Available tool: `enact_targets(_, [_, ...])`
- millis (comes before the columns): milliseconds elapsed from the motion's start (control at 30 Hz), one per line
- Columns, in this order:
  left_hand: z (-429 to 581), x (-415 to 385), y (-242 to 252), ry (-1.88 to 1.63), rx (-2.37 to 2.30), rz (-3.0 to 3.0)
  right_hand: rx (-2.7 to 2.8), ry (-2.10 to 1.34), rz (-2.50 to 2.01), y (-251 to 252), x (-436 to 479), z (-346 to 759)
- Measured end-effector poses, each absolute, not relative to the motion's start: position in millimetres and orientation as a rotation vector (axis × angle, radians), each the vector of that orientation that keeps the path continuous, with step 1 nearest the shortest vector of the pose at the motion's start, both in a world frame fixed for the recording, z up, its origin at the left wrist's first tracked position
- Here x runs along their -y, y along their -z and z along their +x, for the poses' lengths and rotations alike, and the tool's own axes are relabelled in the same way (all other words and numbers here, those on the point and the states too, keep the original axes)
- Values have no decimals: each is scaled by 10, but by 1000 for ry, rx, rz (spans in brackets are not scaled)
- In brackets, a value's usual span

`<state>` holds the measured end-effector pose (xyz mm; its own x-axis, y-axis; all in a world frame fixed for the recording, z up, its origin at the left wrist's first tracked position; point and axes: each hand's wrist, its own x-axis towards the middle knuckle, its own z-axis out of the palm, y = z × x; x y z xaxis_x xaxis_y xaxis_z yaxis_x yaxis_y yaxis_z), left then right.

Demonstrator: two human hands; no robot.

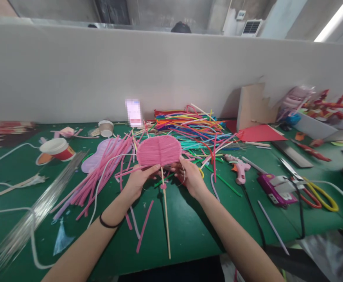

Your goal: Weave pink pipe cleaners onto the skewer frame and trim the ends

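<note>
A pink fan-shaped piece covered in pipe cleaners (159, 150) is held up over the table by both hands. Its thin wooden stick (167, 225) points down toward me, with a small pink knot near the top. My left hand (140, 180) grips the lower left edge, thumb in front and fingers partly hidden behind. At the lower right edge, my right hand (190, 176) pinches the same piece. Loose pink pipe cleaners (101, 172) lie to the left, on and beside a lilac flat shape (93, 156). Short pink strips (144, 227) rest below my left hand.
A multicoloured pipe cleaner heap (189, 125) lies behind the hands. Rightward are a pink glue gun (241, 170), a purple power strip (277, 192) and scissors (315, 188). Leftward stand a paper cup (55, 148) and a wire bundle (42, 203). A white partition (101, 74) closes the back.
</note>
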<state>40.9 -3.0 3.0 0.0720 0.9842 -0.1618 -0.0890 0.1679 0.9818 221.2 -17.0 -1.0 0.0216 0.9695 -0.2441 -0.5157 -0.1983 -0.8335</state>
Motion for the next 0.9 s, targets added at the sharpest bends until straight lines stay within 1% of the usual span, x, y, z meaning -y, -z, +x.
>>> enact_targets(200, [433, 61, -21, -1041, -1180, 1085, 841, -1291, -1181, 16, 168, 2286])
enact_targets(433, [508, 132, -69, -1044, -1244, 1100, 1271, -757, -1508, 84, 140, 2390])
enact_targets(600, [530, 287, -122, -1016, -1208, 981, 1444, -571, -1577, 99, 122, 2428])
enact_targets(667, [444, 472, -140, -928, -1095, 886, 1547, -553, -1606, 99, 111, 2430])
enact_targets(767, [179, 883, -157, -693, -986, 819, 1706, -620, -1548, 115, 102, 2414])
enact_targets(800, [55, 1028, -168, -591, -981, 826, 1764, -648, -1496, 125, 104, 2404])
enact_targets(900, [-367, 1362, -266, -125, -922, 970, 1921, -698, -1338, 157, 119, 2367])
